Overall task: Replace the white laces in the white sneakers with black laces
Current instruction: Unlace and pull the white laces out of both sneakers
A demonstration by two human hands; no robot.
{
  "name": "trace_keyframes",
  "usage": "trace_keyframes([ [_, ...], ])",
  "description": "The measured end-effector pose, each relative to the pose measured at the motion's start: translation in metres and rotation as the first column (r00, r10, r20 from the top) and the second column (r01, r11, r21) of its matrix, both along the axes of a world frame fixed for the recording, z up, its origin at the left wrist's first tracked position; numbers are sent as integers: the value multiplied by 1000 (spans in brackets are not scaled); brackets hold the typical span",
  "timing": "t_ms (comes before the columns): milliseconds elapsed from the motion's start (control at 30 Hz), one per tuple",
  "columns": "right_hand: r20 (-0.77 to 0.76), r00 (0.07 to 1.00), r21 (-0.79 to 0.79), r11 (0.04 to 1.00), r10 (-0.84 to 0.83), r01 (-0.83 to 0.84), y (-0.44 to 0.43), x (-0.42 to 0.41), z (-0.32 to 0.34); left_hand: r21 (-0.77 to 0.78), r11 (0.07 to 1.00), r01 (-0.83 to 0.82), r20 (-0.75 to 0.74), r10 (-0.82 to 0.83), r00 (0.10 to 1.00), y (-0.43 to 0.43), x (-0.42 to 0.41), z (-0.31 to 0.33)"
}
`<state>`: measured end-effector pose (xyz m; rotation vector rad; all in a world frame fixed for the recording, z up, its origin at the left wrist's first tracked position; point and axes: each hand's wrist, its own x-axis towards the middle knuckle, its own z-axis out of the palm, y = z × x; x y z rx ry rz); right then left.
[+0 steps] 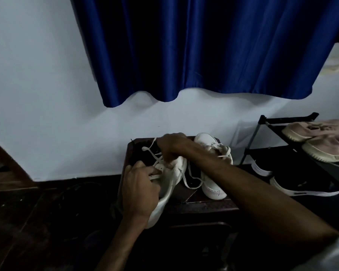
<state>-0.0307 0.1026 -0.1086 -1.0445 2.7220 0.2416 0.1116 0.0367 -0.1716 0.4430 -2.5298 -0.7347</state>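
Observation:
Two white sneakers are on a small dark table (204, 204). The left sneaker (172, 180) is tilted up off the table, and my left hand (140, 189) grips its side near the eyelets. Above it, my right hand (171, 146) pinches the white lace (152, 151), which loops loosely out of the eyelets. The right sneaker (213, 184) stands flat on the table, still white-laced, with a lace end trailing across the dark tabletop. Something dark lies at the table's back left; I cannot tell whether it is the black laces.
A black shoe rack (262, 124) stands to the right with pink shoes (317, 133) on top and black shoes (301, 184) below. A blue curtain (204, 55) hangs on the white wall behind. The floor on the left is dark.

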Motion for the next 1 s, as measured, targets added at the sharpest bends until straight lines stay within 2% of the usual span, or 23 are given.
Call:
trace_keyframes([
  [100,138,984,-331,931,-111,151,-3,-8,-3,14,1000,19,-23,-19,1000,-3,1,-1],
  [167,231,964,-395,893,-132,217,2,-12,-9,43,998,37,-41,-36,999,-5,1,1],
  [233,249,958,-357,906,-143,228,15,-13,-13,67,995,67,-52,-64,997,-7,0,3],
  [400,233,968,-139,982,-91,126,31,-10,0,196,976,93,-72,-81,994,-11,-1,3],
  [467,141,987,-28,996,-80,84,26,-5,-2,231,966,119,-72,-104,992,-10,0,2],
  [533,74,994,-15,997,-81,82,21,-2,0,246,957,154,-77,-139,987,-8,0,3],
  [600,86,988,-191,971,-129,144,18,-8,4,256,949,186,-84,-170,982,-7,0,4],
  [667,168,969,-410,881,-182,236,13,-13,7,258,946,199,-85,-183,979,-8,0,4],
  [700,191,963,-464,847,-191,259,12,-14,7,252,947,198,-88,-182,979,-9,0,3],
  [767,209,964,-425,873,-161,238,14,-15,5,242,952,189,-86,-173,981,-10,-1,2],
  [867,253,958,-232,953,-132,193,33,-12,8,210,961,182,-83,-168,982,-11,-3,0],
  [1000,288,950,-31,991,-118,133,39,-8,2,196,965,173,-79,-160,984,-10,-4,-2],
])
